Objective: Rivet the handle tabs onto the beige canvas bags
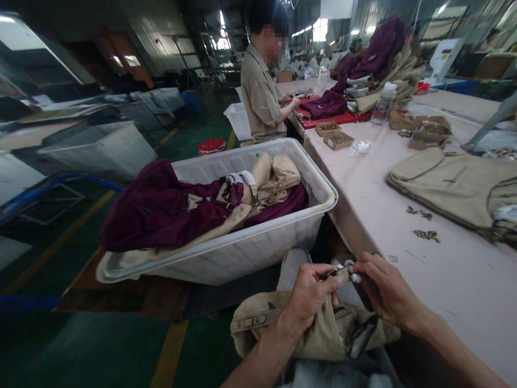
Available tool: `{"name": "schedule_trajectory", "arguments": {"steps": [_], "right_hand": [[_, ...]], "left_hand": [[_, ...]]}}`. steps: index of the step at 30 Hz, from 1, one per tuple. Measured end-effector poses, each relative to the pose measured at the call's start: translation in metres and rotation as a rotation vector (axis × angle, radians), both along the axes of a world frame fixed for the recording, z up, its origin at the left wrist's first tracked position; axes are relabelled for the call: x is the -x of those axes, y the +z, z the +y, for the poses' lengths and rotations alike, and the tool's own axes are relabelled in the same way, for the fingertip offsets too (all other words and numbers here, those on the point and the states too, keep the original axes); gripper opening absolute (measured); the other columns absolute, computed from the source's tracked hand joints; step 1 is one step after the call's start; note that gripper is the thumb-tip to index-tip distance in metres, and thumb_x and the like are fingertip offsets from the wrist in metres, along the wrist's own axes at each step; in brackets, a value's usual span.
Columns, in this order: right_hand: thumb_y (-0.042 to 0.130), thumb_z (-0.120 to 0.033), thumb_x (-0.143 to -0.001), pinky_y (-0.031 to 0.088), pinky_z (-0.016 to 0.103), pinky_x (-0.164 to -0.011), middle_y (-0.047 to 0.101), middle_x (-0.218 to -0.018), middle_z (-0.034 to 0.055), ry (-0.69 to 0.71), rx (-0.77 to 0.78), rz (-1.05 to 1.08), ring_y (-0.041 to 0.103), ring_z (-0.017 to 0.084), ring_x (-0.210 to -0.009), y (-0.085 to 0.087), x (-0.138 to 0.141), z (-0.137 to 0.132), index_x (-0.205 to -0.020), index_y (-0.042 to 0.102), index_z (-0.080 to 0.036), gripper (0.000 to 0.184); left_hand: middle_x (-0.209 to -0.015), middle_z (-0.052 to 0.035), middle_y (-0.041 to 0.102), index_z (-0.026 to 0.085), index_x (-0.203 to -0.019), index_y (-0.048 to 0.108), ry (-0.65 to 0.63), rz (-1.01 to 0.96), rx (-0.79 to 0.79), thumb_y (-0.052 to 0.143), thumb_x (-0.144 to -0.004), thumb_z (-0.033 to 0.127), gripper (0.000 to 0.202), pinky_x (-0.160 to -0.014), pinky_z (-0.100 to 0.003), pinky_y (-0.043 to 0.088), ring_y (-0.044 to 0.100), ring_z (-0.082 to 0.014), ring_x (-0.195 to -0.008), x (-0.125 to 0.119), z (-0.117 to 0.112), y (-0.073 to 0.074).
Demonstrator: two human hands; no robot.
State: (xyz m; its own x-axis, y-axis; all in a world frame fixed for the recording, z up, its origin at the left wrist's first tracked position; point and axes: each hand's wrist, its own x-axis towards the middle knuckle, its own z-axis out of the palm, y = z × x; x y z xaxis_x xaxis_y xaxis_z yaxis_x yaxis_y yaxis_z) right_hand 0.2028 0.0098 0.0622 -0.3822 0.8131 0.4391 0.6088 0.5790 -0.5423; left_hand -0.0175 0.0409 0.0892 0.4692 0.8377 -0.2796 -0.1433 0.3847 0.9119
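Note:
A beige fabric bag (319,334) lies bunched on my lap. My left hand (309,296) is closed, pinching a beige tab at the top of the bag. My right hand (383,288) is closed too, its fingertips pinching a small white piece (355,277) against that same tab. The two hands meet just in front of the pink table's edge (404,242).
A white plastic bin (242,248) holds maroon and beige bags at my left. Another beige bag (452,186) and small metal parts (426,234) lie on the table. A person in a beige shirt (260,97) works farther along, near cardboard boxes (338,140) and piled bags.

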Motion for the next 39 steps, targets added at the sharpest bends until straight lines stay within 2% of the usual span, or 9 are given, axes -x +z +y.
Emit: {"name": "schedule_trajectory", "arguments": {"steps": [6,11,17,26,30,33,35,37,39], "right_hand": [[0.043,-0.018,-0.102,0.042,0.034,-0.066,0.058,-0.09,0.0061,-0.046,0.019,0.141,0.057,0.022,-0.077,0.002,0.012,0.002,-0.106,0.057,-0.024,0.016],[0.054,-0.046,-0.102,0.041,0.03,-0.063,0.061,-0.085,0.0057,-0.039,0.353,0.34,0.056,0.021,-0.076,0.025,0.011,0.002,-0.09,0.061,-0.022,0.028],[0.066,-0.065,-0.089,0.031,0.027,-0.058,0.05,-0.071,0.0009,-0.019,0.651,0.559,0.043,0.015,-0.065,0.022,0.013,0.003,-0.075,0.058,-0.018,0.05],[0.08,-0.046,-0.084,0.034,0.025,-0.055,0.061,-0.067,0.0007,-0.11,0.733,0.591,0.048,0.014,-0.06,0.012,0.007,0.002,-0.078,0.061,-0.017,0.035],[0.081,-0.049,-0.083,0.041,0.026,-0.058,0.065,-0.072,0.0029,-0.089,0.717,0.638,0.055,0.015,-0.063,0.02,-0.002,0.005,-0.082,0.06,-0.017,0.039],[0.079,-0.049,-0.086,0.052,0.033,-0.083,0.07,-0.104,0.0098,-0.086,0.49,0.57,0.065,0.023,-0.094,0.024,-0.01,0.009,-0.106,0.066,-0.017,0.04],[0.071,-0.048,-0.093,0.049,0.038,-0.099,0.066,-0.124,0.0119,-0.017,0.404,0.473,0.061,0.026,-0.115,0.024,-0.013,0.011,-0.122,0.067,-0.019,0.041],[0.063,-0.048,-0.098,0.05,0.035,-0.093,0.069,-0.115,0.0095,0.068,0.497,0.415,0.062,0.025,-0.108,0.023,-0.014,0.011,-0.118,0.07,-0.019,0.036],[0.063,-0.049,-0.098,0.048,0.029,-0.074,0.07,-0.092,0.0053,0.082,0.642,0.39,0.062,0.02,-0.085,0.019,-0.013,0.011,-0.102,0.073,-0.017,0.033]], "left_hand": [[-0.062,-0.0036,0.06,0.012,-0.086,0.08,-0.021,0.083,-0.156,0.081,-0.08,0.05,0.039,-0.042,-0.024,0.033,0.052,-0.0117,-0.044,0.008,0.001,-0.005],[-0.079,-0.0077,0.066,0.012,-0.096,0.081,-0.127,0.11,-0.291,0.073,-0.087,0.051,0.041,-0.044,-0.022,0.039,0.055,-0.0106,-0.049,0.017,0.001,-0.004],[-0.077,-0.0053,0.06,0.012,-0.094,0.082,-0.151,0.112,-0.3,0.076,-0.084,0.053,0.042,-0.043,-0.02,0.038,0.051,-0.0089,-0.048,0.018,-0.002,-0.001],[-0.063,-0.0044,0.062,0.011,-0.091,0.083,-0.188,0.072,-0.25,0.075,-0.087,0.049,0.039,-0.045,-0.022,0.033,0.049,-0.01,-0.046,0.012,0.001,0.004],[-0.084,-0.0111,0.076,0.011,-0.103,0.083,-0.256,-0.043,-0.114,0.077,-0.085,0.043,0.037,-0.048,-0.023,0.036,0.051,-0.0091,-0.049,0.006,0.005,0.002],[-0.1,-0.0152,0.079,0.01,-0.108,0.082,-0.255,-0.083,-0.039,0.078,-0.085,0.043,0.04,-0.048,-0.023,0.038,0.052,-0.0081,-0.05,0.003,0.007,-0.005],[-0.104,-0.0162,0.079,0.011,-0.113,0.081,-0.239,-0.077,-0.033,0.078,-0.085,0.043,0.043,-0.049,-0.023,0.038,0.054,-0.0084,-0.05,0.004,0.007,-0.007],[-0.104,-0.0163,0.08,0.011,-0.116,0.08,-0.24,-0.07,-0.044,0.079,-0.085,0.044,0.045,-0.049,-0.023,0.04,0.056,-0.0094,-0.051,0.006,0.008,-0.009],[-0.104,-0.0162,0.08,0.01,-0.115,0.08,-0.247,-0.056,-0.058,0.079,-0.085,0.044,0.045,-0.05,-0.023,0.041,0.057,-0.0096,-0.051,0.007,0.009,-0.009]]}}
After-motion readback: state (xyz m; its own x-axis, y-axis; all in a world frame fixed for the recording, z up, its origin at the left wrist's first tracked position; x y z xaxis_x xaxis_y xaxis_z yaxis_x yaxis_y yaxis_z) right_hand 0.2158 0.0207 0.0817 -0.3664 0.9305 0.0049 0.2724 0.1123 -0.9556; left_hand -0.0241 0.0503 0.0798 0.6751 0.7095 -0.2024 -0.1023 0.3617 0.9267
